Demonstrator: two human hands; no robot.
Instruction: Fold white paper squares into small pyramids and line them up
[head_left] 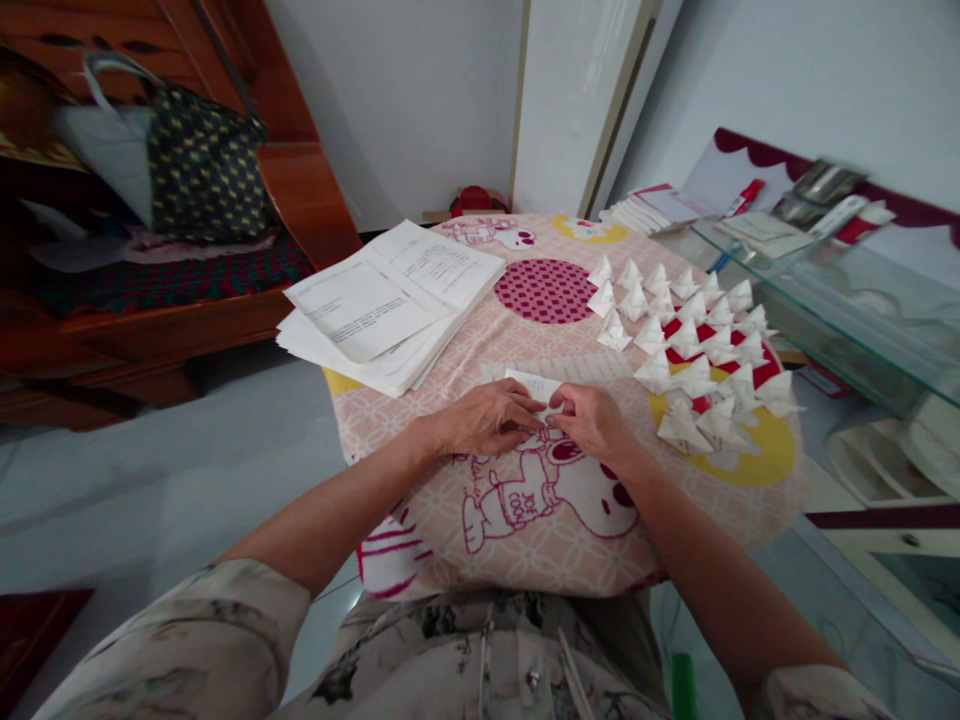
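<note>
Between my hands lies a small piece of white paper (534, 384) with faint print, partly covered by my fingers. My left hand (487, 416) rests over its left side, fingers bent and pressed on the paper. My right hand (594, 422) pinches its right edge between thumb and fingers. Just behind the piece, a pale printed paper strip (600, 368) lies flat on the patterned tablecloth (442, 490). To the right stand several rows of small folded paper shapes (694, 375) with pointed tips. A stack of printed sheets (397, 300) sits at the back left of the table.
On the right, a glass shelf (847, 290) with a metal cup (825, 185) and papers adjoins the table. A wooden bench (300, 200) holding a dark patterned bag (199, 165) stands at the left. Behind the table is a white door panel (570, 100).
</note>
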